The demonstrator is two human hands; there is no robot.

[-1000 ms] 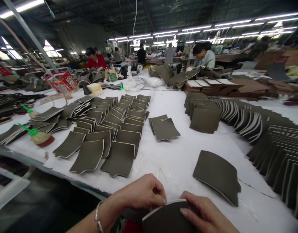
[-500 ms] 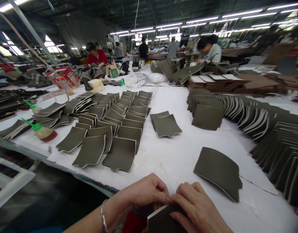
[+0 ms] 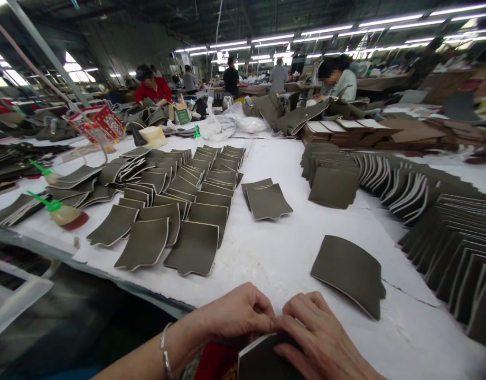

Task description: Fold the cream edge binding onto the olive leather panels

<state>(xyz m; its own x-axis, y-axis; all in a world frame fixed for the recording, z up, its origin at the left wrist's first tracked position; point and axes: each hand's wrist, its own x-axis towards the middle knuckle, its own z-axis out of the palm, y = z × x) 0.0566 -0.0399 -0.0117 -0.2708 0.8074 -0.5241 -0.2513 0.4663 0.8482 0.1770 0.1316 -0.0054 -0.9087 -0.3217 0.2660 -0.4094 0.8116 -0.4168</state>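
Smooth, matt, leather-like panel [image 3: 262, 363]

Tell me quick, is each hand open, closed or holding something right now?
Left hand: closed at the edge of the dark panel; can't tell if it's holding on.
Right hand: closed, holding the dark panel.

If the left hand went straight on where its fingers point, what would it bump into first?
Probably the right hand, close beside the left hand at the edge of the panel; whether the hands touch is unclear.
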